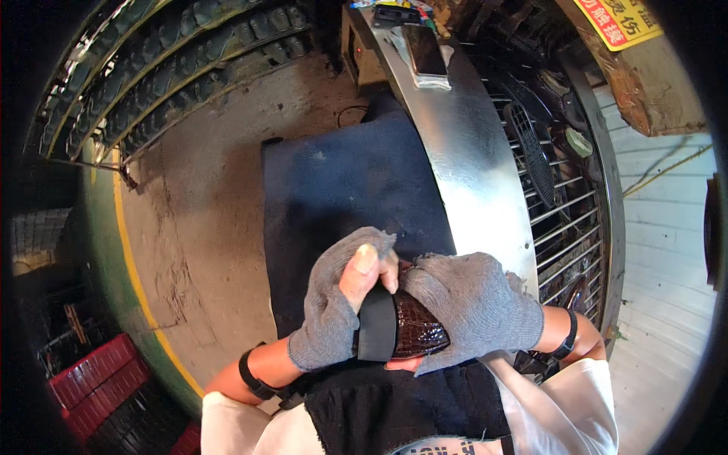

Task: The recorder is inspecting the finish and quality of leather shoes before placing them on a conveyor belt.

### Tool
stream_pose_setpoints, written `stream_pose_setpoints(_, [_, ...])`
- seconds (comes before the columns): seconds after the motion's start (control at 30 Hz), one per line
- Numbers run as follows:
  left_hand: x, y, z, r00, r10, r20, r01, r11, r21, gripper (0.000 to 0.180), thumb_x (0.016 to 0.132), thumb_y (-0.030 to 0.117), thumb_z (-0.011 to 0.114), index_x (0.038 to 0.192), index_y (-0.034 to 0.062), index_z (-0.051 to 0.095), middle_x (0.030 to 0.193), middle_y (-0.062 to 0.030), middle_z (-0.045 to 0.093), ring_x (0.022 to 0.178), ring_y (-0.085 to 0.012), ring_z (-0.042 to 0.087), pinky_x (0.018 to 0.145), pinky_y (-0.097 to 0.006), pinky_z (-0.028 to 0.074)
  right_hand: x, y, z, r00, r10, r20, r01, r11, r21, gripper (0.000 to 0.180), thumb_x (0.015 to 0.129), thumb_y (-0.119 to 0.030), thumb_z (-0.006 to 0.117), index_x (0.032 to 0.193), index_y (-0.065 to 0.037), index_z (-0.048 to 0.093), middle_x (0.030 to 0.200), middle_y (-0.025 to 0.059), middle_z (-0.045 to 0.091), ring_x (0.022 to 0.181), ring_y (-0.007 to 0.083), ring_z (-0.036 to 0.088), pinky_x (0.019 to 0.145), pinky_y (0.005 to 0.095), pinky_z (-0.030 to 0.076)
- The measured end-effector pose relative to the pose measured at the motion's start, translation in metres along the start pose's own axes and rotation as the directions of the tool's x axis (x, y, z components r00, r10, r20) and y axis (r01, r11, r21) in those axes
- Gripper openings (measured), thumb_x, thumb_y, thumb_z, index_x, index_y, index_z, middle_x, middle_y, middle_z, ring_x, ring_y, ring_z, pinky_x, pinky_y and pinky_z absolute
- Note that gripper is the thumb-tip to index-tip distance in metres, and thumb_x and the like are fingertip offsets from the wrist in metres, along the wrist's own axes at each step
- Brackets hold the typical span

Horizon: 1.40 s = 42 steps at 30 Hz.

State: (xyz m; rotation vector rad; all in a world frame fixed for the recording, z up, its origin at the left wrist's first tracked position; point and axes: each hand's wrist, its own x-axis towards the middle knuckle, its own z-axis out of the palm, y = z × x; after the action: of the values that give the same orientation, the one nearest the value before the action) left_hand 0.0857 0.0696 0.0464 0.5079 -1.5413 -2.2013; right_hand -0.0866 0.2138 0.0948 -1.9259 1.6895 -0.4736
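A glossy dark brown shoe upper (419, 327) with a scaly pattern and a black sole piece (377, 324) lies between both hands above my lap. My left hand (338, 302), in a frayed grey fingerless glove, grips the black sole side, with the bare thumb pressed on top. My right hand (470, 303), in the same kind of glove, wraps the brown upper from the right. Both wrists wear black bands. A dark blue cloth (341, 182) covers my lap under the hands.
A curved shiny metal bench edge (470, 167) runs on the right, with a phone (426, 49) lying on it. Behind it is a wire rack (561, 220) with black soles. Conveyor rows of shoe parts (174, 68) curve at upper left. Red crates (98, 379) stand at lower left.
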Motion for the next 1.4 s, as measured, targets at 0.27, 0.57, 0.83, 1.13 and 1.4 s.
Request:
stream_pose_setpoints(0.27, [0.049, -0.014, -0.026, 0.99, -0.083, 0.114, 0.099, 0.984, -0.148, 0.051, 0.114, 0.054, 0.048, 0.098, 0.0065, 0.057, 0.095, 0.0018, 0.052, 0.088, -0.01, 0.048, 0.086, -0.029, 0.044, 0.048, 0.016, 0.019, 0.871, 0.172, -0.459, -0.04, 0.958, 0.283, 0.081, 0.094, -0.078, 0.064, 0.114, 0.0, 0.069, 0.091, 0.0181, 0.073, 0.079, 0.0294, 0.074, 0.071, 0.0389, 0.057])
stream_pose_setpoints(0.57, [0.053, 0.033, -0.022, 0.941, 0.338, -0.002, -0.324, 0.902, 0.284, 0.046, 0.109, 0.045, 0.061, 0.123, 0.0017, 0.06, 0.114, -0.0044, 0.06, 0.107, -0.0162, 0.056, 0.101, -0.034, 0.045, 0.07, 0.01, -0.026, 0.884, 0.162, -0.439, 0.25, 0.629, 0.736, 0.068, 0.101, -0.067, 0.054, 0.098, -0.003, 0.076, 0.091, 0.0125, 0.076, 0.083, 0.0247, 0.073, 0.08, 0.0371, 0.058])
stream_pose_setpoints(0.83, [0.066, -0.026, -0.043, 0.96, -0.275, -0.056, 0.206, 0.826, -0.526, 0.076, 0.106, 0.067, 0.056, 0.141, 0.0002, 0.06, 0.125, -0.0144, 0.074, 0.105, -0.0252, 0.076, 0.092, -0.04, 0.066, 0.084, -0.032, 0.016, 0.783, -0.622, -0.021, 0.622, 0.783, 0.015, 0.059, 0.09, -0.064, 0.069, 0.084, -0.004, 0.072, 0.082, 0.0103, 0.064, 0.091, 0.0337, 0.064, 0.091, 0.0456, 0.053])
stream_pose_setpoints(1.13, [0.026, -0.018, -0.02, 0.97, -0.227, -0.09, 0.183, 0.92, -0.346, 0.095, 0.101, 0.083, 0.04, 0.151, 0.0025, 0.053, 0.138, -0.0148, 0.069, 0.12, -0.0284, 0.071, 0.104, -0.044, 0.06, 0.044, 0.004, 0.037, 0.704, 0.5, -0.504, 0.02, 0.696, 0.718, 0.092, 0.092, -0.032, 0.083, 0.163, 0.003, 0.035, 0.139, 0.0254, 0.063, 0.126, 0.0336, 0.067, 0.109, 0.0429, 0.051])
stream_pose_setpoints(1.4, [0.023, -0.008, -0.002, 0.975, -0.199, -0.1, 0.186, 0.974, -0.129, 0.105, 0.094, 0.081, 0.062, 0.158, 0.0007, 0.042, 0.148, -0.0166, 0.059, 0.131, -0.0277, 0.063, 0.11, -0.042, 0.055, 0.031, 0.015, -0.001, 0.736, 0.292, -0.611, 0.126, 0.828, 0.547, 0.085, 0.094, -0.028, 0.081, 0.163, 0.001, 0.04, 0.141, 0.0236, 0.065, 0.125, 0.0355, 0.07, 0.104, 0.0395, 0.055])
